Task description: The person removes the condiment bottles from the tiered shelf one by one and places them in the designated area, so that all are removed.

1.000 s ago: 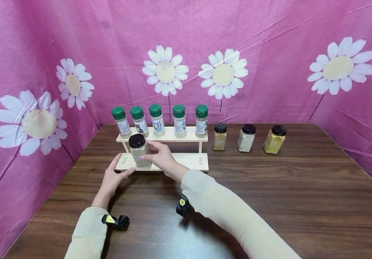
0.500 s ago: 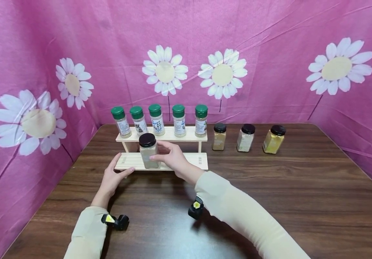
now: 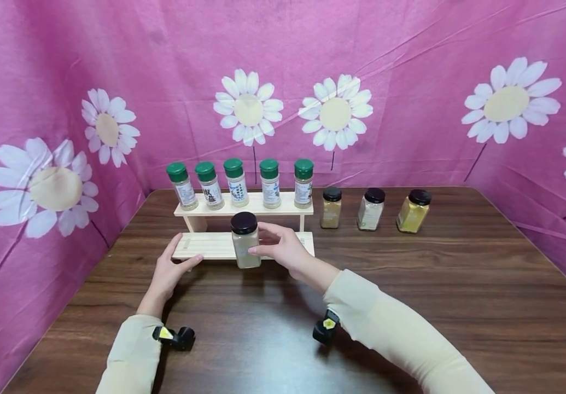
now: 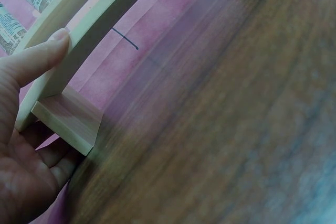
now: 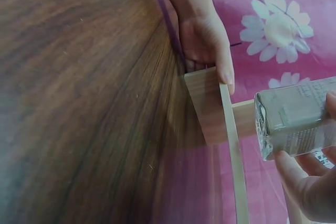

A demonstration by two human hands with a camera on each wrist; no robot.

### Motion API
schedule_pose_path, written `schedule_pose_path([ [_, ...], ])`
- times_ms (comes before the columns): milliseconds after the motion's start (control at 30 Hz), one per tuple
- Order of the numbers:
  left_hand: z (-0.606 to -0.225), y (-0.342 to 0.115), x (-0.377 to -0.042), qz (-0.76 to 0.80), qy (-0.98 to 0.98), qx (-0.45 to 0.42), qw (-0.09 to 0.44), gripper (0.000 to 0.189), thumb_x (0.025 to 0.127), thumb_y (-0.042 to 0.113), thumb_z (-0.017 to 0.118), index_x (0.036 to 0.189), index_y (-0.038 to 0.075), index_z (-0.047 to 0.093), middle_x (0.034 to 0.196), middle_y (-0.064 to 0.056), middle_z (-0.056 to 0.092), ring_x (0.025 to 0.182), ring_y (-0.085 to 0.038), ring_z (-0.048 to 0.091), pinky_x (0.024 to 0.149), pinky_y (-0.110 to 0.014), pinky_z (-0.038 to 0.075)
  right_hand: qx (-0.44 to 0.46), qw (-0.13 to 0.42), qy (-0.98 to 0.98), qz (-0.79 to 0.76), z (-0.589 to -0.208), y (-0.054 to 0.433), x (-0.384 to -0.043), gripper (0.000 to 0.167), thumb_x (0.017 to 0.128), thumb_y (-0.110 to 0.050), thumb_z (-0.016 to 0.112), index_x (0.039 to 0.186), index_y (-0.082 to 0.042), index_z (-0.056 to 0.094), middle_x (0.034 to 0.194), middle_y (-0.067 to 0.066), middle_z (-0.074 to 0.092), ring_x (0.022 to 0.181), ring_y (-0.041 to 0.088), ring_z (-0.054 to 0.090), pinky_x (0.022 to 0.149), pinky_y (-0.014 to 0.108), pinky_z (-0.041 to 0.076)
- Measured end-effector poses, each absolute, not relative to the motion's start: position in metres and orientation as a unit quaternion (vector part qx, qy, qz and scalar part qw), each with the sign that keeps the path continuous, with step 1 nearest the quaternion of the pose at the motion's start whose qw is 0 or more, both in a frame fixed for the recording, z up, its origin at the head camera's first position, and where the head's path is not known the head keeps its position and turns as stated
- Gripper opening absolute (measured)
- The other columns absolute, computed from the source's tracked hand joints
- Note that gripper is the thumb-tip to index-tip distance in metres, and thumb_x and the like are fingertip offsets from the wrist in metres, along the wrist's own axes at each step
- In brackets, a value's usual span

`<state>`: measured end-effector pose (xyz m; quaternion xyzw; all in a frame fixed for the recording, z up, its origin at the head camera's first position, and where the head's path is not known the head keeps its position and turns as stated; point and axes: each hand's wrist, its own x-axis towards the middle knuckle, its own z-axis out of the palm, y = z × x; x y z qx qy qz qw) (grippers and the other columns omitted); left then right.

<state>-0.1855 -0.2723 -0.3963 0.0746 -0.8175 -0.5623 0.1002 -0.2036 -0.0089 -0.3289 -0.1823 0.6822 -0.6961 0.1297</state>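
Note:
My right hand (image 3: 285, 250) grips a clear square spice jar (image 3: 245, 249) with a black lid and pale powder inside. It holds the jar upright over the front of the pale wooden two-tier spice rack (image 3: 206, 245). In the right wrist view, the base of the jar (image 5: 294, 111) is raised off the lower shelf (image 5: 234, 156). My left hand (image 3: 167, 272) holds that shelf's left end. The left wrist view shows its thumb (image 4: 44, 56) against the board and the other fingers around the rack's end support (image 4: 68, 124).
Several green-capped shakers (image 3: 237, 186) stand in a row on the upper shelf. To the right of the rack are three black-lidded jars: one brownish (image 3: 331, 210), one pale (image 3: 371, 210) and one yellow (image 3: 413, 212). Behind the brown table (image 3: 435, 301) hangs a pink daisy-print cloth (image 3: 410, 98).
My right hand has carried the jar rightward from the lower shelf's left part toward its middle, and a little nearer to me. My left hand keeps its place on the rack.

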Motion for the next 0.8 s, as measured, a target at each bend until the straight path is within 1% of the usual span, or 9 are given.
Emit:
schedule_pose_path([
  [333,-0.398,-0.274,-0.187,-0.561,-0.819,0.071,0.1,0.084,0.071,0.018,0.072,0.137,0.01,0.022,0.138,-0.019,0.018,0.123,-0.029,0.014,0.099,-0.041,0.011,-0.174,0.131,0.685,-0.695,-0.333,0.017,-0.193,0.052,0.07,0.002,0.067,0.119,-0.002,0.05,0.106,0.013,0.057,0.093,0.021,0.054,0.078,0.03,0.043],
  [467,-0.397,-0.274,-0.187,-0.56,-0.819,0.071,0.1,0.083,0.071,0.017,0.071,0.137,0.009,0.022,0.138,-0.019,0.018,0.123,-0.029,0.014,0.099,-0.041,0.011,-0.173,0.132,0.683,-0.698,-0.335,0.027,-0.19,0.053,0.07,0.002,0.067,0.119,-0.001,0.05,0.106,0.013,0.057,0.092,0.02,0.054,0.077,0.03,0.043],
  [567,-0.397,-0.273,-0.186,-0.56,-0.82,0.072,0.099,0.083,0.071,0.017,0.071,0.137,0.009,0.022,0.138,-0.019,0.018,0.123,-0.029,0.014,0.099,-0.042,0.011,-0.165,0.135,0.689,-0.692,-0.335,0.035,-0.188,0.054,0.07,0.001,0.068,0.121,-0.003,0.049,0.106,0.013,0.057,0.091,0.019,0.055,0.067,0.026,0.044],
  [700,-0.396,-0.273,-0.186,-0.56,-0.82,0.072,0.097,0.083,0.071,0.018,0.071,0.137,0.01,0.022,0.138,-0.019,0.017,0.124,-0.029,0.014,0.099,-0.042,0.01,-0.16,0.137,0.698,-0.684,-0.334,0.043,-0.187,0.055,0.07,-0.002,0.068,0.121,-0.005,0.049,0.106,0.011,0.057,0.089,0.017,0.055,0.057,0.023,0.04],
  [800,-0.396,-0.273,-0.186,-0.562,-0.818,0.072,0.096,0.084,0.071,0.018,0.072,0.137,0.01,0.022,0.138,-0.019,0.017,0.124,-0.029,0.014,0.099,-0.042,0.01,-0.169,0.136,0.693,-0.687,-0.333,0.05,-0.186,0.055,0.071,-0.001,0.067,0.122,-0.002,0.048,0.108,0.012,0.056,0.091,0.018,0.054,0.065,0.025,0.044],
])
